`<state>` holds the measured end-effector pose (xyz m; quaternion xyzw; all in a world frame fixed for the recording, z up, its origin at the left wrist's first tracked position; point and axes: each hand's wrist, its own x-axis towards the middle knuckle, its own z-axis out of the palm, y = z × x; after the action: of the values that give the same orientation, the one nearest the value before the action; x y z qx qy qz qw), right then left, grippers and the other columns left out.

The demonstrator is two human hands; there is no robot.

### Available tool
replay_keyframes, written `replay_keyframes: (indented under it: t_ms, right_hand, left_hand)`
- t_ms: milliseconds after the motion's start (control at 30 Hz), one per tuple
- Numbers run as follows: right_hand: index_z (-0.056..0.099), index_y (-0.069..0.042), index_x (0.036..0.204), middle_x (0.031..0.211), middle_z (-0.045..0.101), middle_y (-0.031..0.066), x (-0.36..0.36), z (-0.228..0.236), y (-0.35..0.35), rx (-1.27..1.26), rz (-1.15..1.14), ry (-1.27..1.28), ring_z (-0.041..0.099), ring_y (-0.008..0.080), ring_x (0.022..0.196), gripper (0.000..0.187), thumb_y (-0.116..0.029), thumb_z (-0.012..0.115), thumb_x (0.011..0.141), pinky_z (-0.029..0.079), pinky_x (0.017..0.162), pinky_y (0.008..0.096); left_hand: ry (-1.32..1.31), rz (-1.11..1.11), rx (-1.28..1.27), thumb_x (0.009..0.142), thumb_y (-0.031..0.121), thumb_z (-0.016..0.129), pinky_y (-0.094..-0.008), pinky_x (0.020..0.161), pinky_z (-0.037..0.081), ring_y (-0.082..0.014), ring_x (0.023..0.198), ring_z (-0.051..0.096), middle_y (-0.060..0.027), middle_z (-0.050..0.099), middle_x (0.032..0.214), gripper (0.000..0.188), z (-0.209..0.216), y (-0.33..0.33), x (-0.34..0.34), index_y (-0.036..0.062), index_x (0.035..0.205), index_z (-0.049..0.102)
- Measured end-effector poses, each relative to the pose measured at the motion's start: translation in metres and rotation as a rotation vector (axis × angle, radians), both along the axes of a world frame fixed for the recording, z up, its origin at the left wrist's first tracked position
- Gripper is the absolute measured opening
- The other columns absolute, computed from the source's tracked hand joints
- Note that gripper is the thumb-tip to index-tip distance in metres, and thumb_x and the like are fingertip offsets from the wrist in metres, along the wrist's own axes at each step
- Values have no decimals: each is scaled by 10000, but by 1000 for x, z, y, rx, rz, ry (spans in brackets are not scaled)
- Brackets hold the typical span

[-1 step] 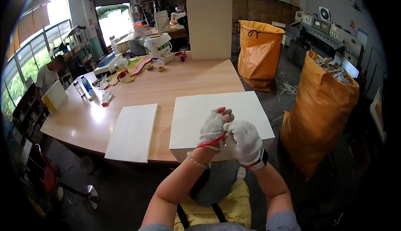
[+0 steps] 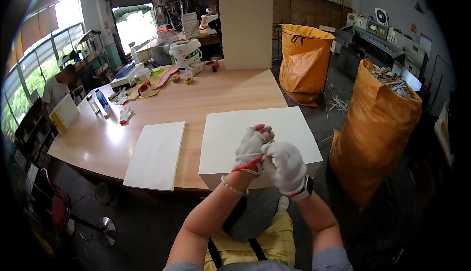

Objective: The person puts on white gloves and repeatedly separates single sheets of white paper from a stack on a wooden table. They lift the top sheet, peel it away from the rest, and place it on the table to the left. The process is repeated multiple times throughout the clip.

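Observation:
Both my hands wear white knit work gloves and are raised over the near edge of a tall stack of white paper sheets [image 2: 235, 129]. My left hand [image 2: 251, 146] has its fingers loosely bent and apart, with bare fingertips showing and nothing in them. Closed at the left wrist, my right hand [image 2: 284, 165] pinches the red-edged cuff of the left glove [image 2: 249, 164]. A bead bracelet is on the left wrist, a watch [image 2: 307, 186] on the right. To the left, a thinner stack of white sheets [image 2: 156, 155] lies on the wooden table [image 2: 235, 87].
Tape rolls, a white bucket [image 2: 185, 53], a bottle [image 2: 102, 100] and a spare glove [image 2: 125, 115] lie toward the back left. A tall pale board [image 2: 245, 30] stands at the far edge. Two orange sacks [image 2: 375, 133] are on the right. A person [image 2: 56, 87] is at the far left.
My right hand has shifted very slightly to the left, still at the left glove's cuff. The left hand has barely moved.

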<state>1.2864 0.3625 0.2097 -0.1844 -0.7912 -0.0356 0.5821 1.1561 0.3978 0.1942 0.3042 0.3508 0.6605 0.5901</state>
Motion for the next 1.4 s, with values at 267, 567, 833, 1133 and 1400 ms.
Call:
replay_keyframes:
  t_ms: [267, 567, 833, 1133, 1400]
  right_hand:
    - [578, -38, 1097, 953, 608, 82, -32, -48, -42, -191, 109, 133, 641, 264, 838, 372, 66, 756, 788, 554, 734, 359]
    - [361, -31, 1495, 1364, 562, 140, -31, -78, -48, -1188, 633, 427, 576, 286, 1269, 910, -145, 867, 747, 520, 1023, 410]
    - [476, -15, 1430, 1369, 588, 159, -15, -136, -42, -1185, 989, 411, 579, 280, 1272, 743, -350, 795, 848, 451, 1095, 408]
    - [599, 8, 1292, 1247, 638, 200, -9, -111, -37, -1274, 1487, 370, 620, 325, 1186, 444, -202, 722, 921, 474, 1040, 445]
    - [617, 84, 1187, 1099, 674, 219, 13, -106, -40, -1049, 1492, 165, 644, 393, 1078, 329, -145, 674, 957, 508, 950, 522]
  left_hand:
    - [-83, 57, 314, 935, 78, 614, -457, 1021, 509, -287, 1092, 626, -130, 603, 1156, 385, 24, -26, -10, -21, 1280, 475]
    - [-411, -631, 595, 901, 217, 728, -498, 1089, 441, -278, 1123, 601, -132, 611, 1148, 379, 15, -53, 0, 46, 1202, 574]
    - [-735, -1080, 558, 923, 227, 706, -497, 1106, 444, -249, 1153, 603, -113, 589, 1231, 402, 14, -75, 31, 49, 1249, 552]
    - [276, -1242, 731, 964, 191, 674, -309, 996, 453, -148, 1143, 576, -45, 621, 1191, 385, 18, -95, 39, 30, 1297, 565]
    - [549, -1498, 887, 951, 285, 710, -301, 927, 494, -148, 1095, 632, -53, 671, 1142, 414, 33, -129, 31, 28, 1258, 602]
